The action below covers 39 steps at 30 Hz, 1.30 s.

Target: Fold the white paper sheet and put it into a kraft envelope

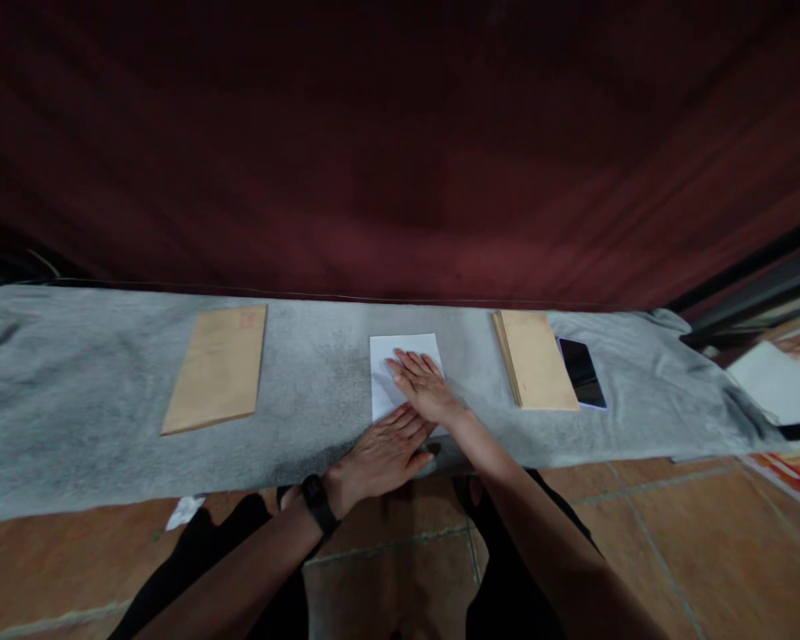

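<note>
A folded white sheet of paper [396, 356] lies in the middle of a grey cloth-covered table [73, 391]. My right hand [425, 387] lies flat on the paper, fingers stretched out and pointing away and left. My left hand [381, 455], with a black band on its wrist, rests flat at the paper's near edge, fingers extended toward the right hand. Neither hand grips anything.
A single brown envelope [217, 367] lies to the left. A stack of brown envelopes [537, 358] sits to the right, with a dark phone [581, 372] beside it. A dark red curtain hangs behind the table. Tiled floor lies below.
</note>
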Motion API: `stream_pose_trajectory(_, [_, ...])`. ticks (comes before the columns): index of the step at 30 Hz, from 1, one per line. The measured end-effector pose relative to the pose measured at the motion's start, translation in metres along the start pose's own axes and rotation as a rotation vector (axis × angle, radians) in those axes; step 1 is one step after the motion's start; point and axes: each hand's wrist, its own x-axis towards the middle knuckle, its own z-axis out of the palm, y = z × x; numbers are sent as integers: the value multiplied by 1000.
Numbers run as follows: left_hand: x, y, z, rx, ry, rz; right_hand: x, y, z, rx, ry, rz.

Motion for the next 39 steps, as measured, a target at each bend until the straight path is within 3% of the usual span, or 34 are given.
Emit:
stream_pose_trajectory(9, [0,-2,-12,-123,-88,3,7,11,4,-122,86,113])
stream_pose_trajectory(13, [2,-10,-22,-224,-42,28,5,15,6,-149,117,156])
stream_pose_trajectory(18, [11,-24,-17,-232,199,-172,1,17,7,-174,153,160])
stream_pose_trajectory(20, [17,-30,-10,-160,241,-255,0,16,7,-184,163,167])
stream_pose_trajectory(30, [53,-43,5,145,179,-476,-6,15,9,-215,189,221])
stream_pose_trajectory(39, [54,-62,10,242,237,-626,-17,23,9,-209,227,268])
